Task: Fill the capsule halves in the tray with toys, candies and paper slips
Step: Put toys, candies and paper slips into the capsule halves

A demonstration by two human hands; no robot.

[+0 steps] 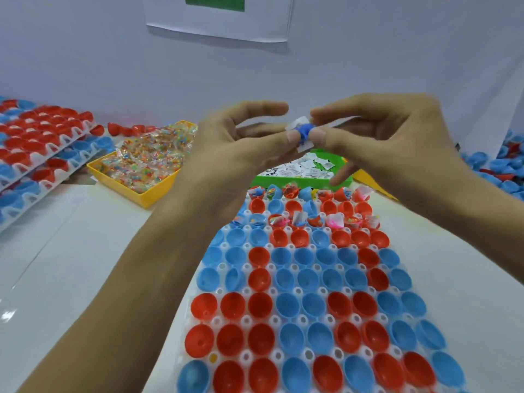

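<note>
A: Entry, hands. Where are they?

B: Both raised above the far end of the white tray (286,296), meeting in the middle. My left hand (241,140) and my right hand (377,137) pinch one small blue toy (304,131) in a clear wrapper, thumb and forefinger of each side closed on it. My other fingers hang loosely curled, holding nothing.

A: Tray contents?

B: Red and blue capsule halves (289,304), open side up. The near rows hold nothing that I can see. Two far rows carry filled halves (334,221) with small coloured items and bits of wrapper; exact contents too small to tell.

A: Supplies?

B: Yellow bin (136,188) of wrapped candies to the left, beyond the tray. Green bin (300,180) with printed paper slips (306,165) under my hands. Stacked trays (42,143) of halves at far left; a loose pile of blue halves (496,171) at far right
</note>
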